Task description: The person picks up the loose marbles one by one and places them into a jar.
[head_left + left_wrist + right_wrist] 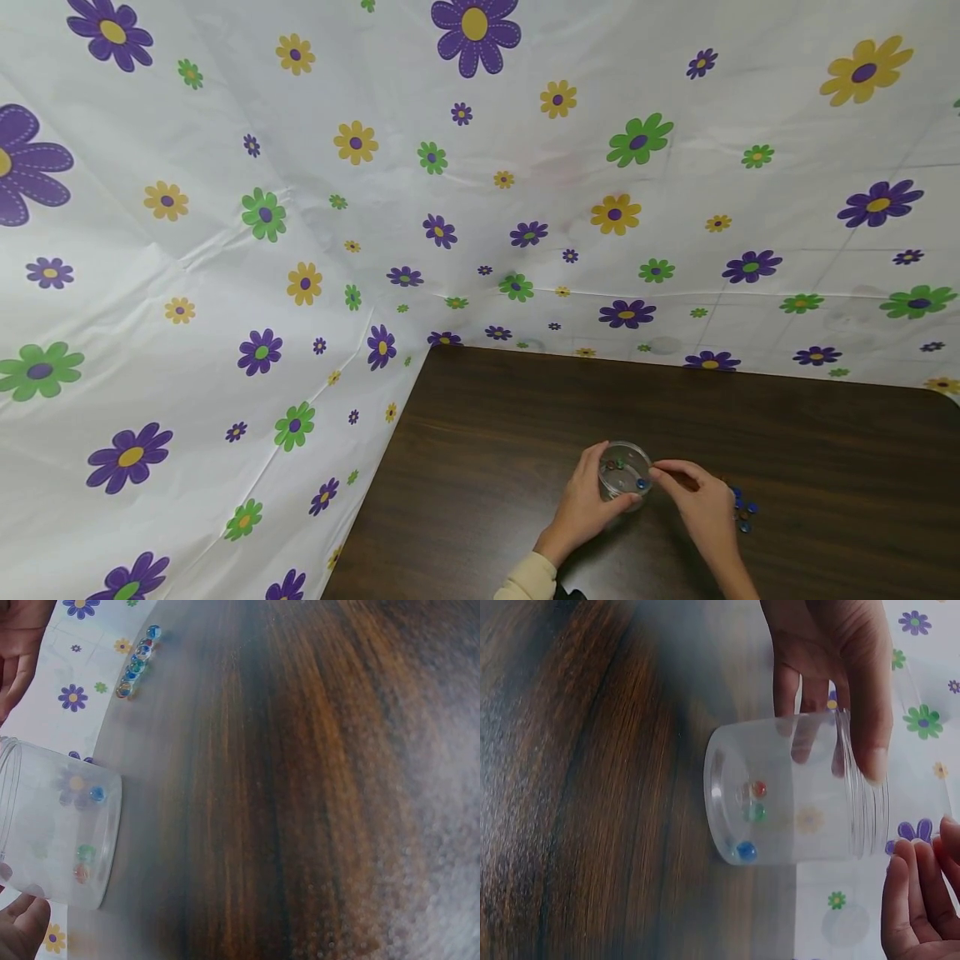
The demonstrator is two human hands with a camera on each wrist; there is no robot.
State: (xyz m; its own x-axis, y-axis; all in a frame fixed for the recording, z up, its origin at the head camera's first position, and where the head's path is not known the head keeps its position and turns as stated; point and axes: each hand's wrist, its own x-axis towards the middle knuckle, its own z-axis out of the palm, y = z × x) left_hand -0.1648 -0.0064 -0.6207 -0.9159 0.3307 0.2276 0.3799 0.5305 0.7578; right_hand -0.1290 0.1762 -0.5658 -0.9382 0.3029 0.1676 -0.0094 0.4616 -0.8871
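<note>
A clear round jar [625, 493] is gripped by my left hand [585, 504], whose fingers and thumb curl round its upper part. Inside it, in the right wrist view, lie a blue marble [746, 850], a green marble [757, 811] and a red marble [759, 788]. The jar's open mouth faces up, and its base is close to or on the table; contact is unclear. My right hand [701, 504] is beside the rim with thumb and index fingertips close together. In the right wrist view its fingers [922, 900] are extended, with nothing visible in them.
Several loose marbles [738, 500] lie on the dark wooden table [480, 433], just right of my right hand. A flowered white sheet [525, 167] hangs along the table's back and left edges. A small black object [570, 593] shows at the bottom edge, by the left sleeve.
</note>
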